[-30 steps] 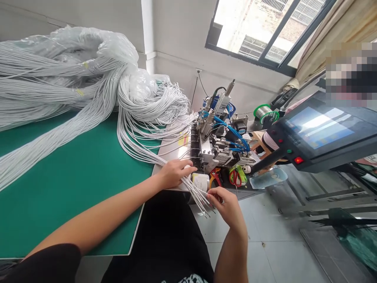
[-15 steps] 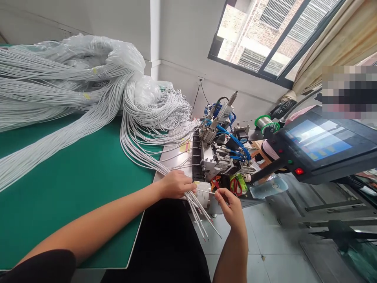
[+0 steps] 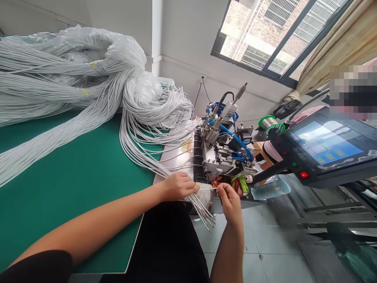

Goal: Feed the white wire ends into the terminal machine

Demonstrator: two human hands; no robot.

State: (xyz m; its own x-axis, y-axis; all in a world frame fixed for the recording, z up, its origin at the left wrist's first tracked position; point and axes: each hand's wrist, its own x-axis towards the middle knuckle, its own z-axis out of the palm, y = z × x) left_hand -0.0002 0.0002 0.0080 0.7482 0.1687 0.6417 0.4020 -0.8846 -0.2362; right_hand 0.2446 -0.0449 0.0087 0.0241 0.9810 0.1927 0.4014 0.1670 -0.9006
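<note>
My left hand [image 3: 179,186] is closed around a bundle of white cables [image 3: 202,208], whose stripped ends fan out below it over the floor. From that hand one cable end runs across to my right hand [image 3: 228,197], which pinches its tip between thumb and fingers. The cables trail back from my left hand over the table edge to a large heap of white cables [image 3: 156,114]. Just behind the stretched cable sits a white roll [image 3: 204,195], partly hidden. Beyond my hands stands a machine [image 3: 216,153] with metal cylinders and blue tubes; several cables lead into its near side.
A green-topped table [image 3: 88,165] fills the left, bearing cables and clear plastic wrap [image 3: 123,45]. At the right are a control screen [image 3: 330,143] on an arm, a solder wire spool [image 3: 271,125], red-handled pliers [image 3: 237,186] and a clear plastic container [image 3: 271,190]. Another person is partly visible behind the screen.
The loose cable ends below my left hand have drawn closer together and swung up slightly. My right hand has tilted a little, still pinching the cable end. The view has shifted slightly.
</note>
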